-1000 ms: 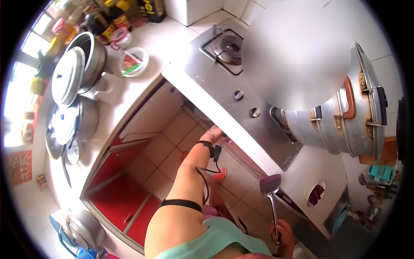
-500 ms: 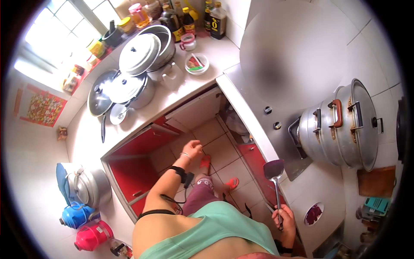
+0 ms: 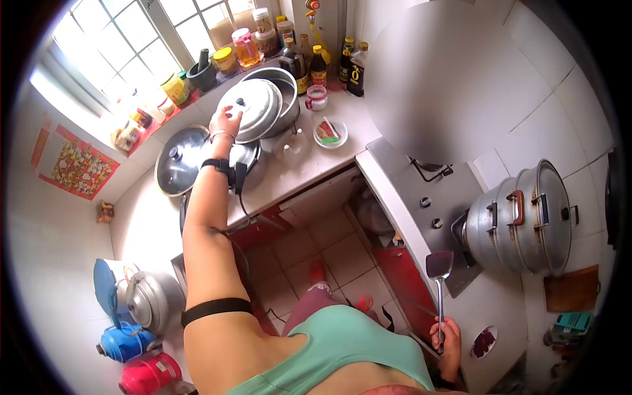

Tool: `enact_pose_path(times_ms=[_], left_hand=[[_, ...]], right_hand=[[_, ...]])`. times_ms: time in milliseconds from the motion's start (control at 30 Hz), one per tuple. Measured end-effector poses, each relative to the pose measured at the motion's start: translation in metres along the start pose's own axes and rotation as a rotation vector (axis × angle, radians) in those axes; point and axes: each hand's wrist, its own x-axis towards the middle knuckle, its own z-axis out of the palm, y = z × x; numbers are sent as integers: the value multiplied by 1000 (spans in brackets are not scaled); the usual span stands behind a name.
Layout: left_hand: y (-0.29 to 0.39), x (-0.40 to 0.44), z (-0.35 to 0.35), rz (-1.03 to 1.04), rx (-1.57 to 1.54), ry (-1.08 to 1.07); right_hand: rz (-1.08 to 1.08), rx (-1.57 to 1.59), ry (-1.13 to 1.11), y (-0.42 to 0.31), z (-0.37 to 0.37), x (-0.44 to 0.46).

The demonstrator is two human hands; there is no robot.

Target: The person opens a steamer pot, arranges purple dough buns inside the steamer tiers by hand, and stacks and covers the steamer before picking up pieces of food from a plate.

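At the left rim of a silver pot lid (image 3: 260,112) is my left hand (image 3: 225,123), its fingers bent against the edge. That lid leans tilted over a deep metal pot (image 3: 287,92) on the counter. Below my left forearm a second lidded pot (image 3: 249,158) is partly hidden, and a frying pan with a glass lid (image 3: 176,161) stands beside it. My right hand (image 3: 447,334) is closed round the handle of a wok spatula (image 3: 440,264), held upright with its dark blade on top, near the stove side.
A stacked steamer (image 3: 520,220) stands on the stove (image 3: 428,197) at right. A white bowl (image 3: 330,134) and a pink-rimmed jar (image 3: 316,99) are on the back counter. Bottles (image 3: 318,69) line the window side. A plate with dark red pieces (image 3: 484,342) lies near my right hand.
My left hand has moved from low over the floor up and forward to the pot lid. My right hand keeps hold of the wok spatula. The camera view has shifted.
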Motion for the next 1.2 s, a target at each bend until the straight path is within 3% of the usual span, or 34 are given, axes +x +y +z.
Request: enact_pose_path(times_ms=[367, 467, 567, 700, 1200], left_hand=[[19, 81, 30, 66, 136, -171], [15, 110, 35, 179, 173, 3], [24, 129, 31, 175, 102, 47], [40, 126, 44, 317, 67, 63], [63, 110, 72, 224, 167, -144]], right_hand=[[27, -4, 82, 13, 41, 5], [40, -26, 72, 14, 45, 8], [61, -40, 57, 8, 47, 13], [48, -39, 44, -1, 37, 25], [-6, -29, 25, -28, 32, 57]])
